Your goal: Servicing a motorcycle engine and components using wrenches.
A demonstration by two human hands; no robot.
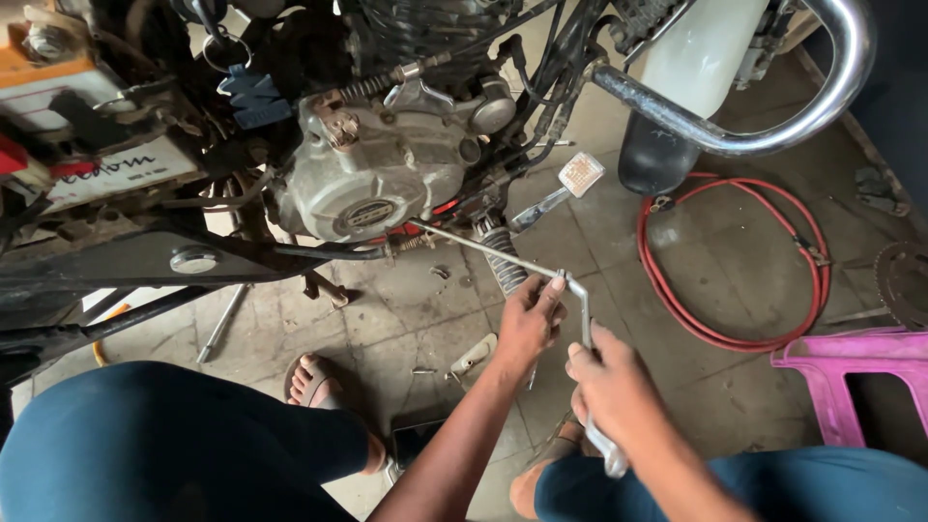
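Observation:
I crouch beside a motorcycle whose grey engine case [372, 184] fills the upper left. A long silver socket wrench [483, 251] runs from under the engine toward me and bends down into a handle. My left hand [530, 317] grips the wrench at the bend. My right hand [611, 387] is wrapped around the lower handle [607, 452], whose end sticks out below my fist.
A red hose [735, 261] lies coiled on the stained tile floor at right, beside a pink plastic stool [851, 372]. A chrome crash guard [773, 126] arches above. The footpeg [503, 261], small loose parts [472, 356] and my sandalled foot [314, 382] sit near the wrench.

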